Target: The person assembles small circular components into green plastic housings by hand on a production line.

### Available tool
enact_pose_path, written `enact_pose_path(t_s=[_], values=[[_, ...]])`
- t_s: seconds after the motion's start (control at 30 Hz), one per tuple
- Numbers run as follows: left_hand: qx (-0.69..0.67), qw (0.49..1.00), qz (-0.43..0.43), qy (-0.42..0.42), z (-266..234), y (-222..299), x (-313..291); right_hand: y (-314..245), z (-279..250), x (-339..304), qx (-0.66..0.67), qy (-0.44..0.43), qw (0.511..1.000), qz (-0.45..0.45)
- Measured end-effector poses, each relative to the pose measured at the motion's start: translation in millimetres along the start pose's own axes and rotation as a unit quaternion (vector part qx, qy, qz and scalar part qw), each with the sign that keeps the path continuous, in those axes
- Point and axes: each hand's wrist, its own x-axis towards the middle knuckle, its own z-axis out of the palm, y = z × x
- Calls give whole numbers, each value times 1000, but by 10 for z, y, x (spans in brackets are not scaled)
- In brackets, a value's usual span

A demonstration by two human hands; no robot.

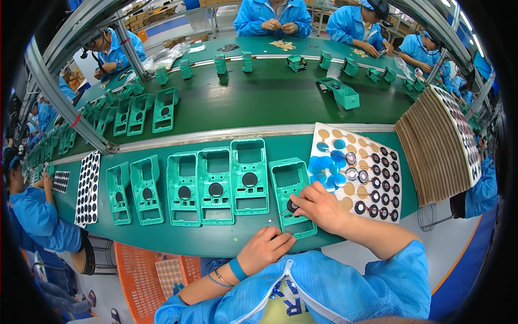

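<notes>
On the green desk, right before the person, lies a green casing, the last in a row; clock directions are read from it. At four o'clock, the right hand reaches in, its fingers pinching a black disc over the casing. A thin wire runs from this disc out past the casing's left rim. At seven o'clock, the left hand has its fingers bent at the near edge of the casing; whether they grip it, I cannot tell. Its wrist wears a blue band.

At nine o'clock stand five more casings, each with a black disc near its middle, and farther out a white sheet with black dots. At two o'clock, just beside the casing, lies a pale board bearing rows of ringed discs and loose blue film; a cardboard stack rises beyond. At eight o'clock, below the desk, is an orange basket. At twelve o'clock, across a green belt carrying other casings, sits a co-worker in blue.
</notes>
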Motion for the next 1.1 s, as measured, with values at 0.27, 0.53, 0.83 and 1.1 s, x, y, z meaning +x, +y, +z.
enact_pose_path(t_s=[0.27,0.53,0.83,1.1], values=[[-16,1000,1,2,8,-28,-22,0,95,22,0,60,998,-22],[-107,970,-159,148,-40,-32,-5,23,52,13,20,53,998,-5],[33,975,-173,139,-136,-213,309,-32,38,19,31,4,999,16],[99,992,-75,35,-274,-302,465,-39,22,50,25,-37,999,26]])
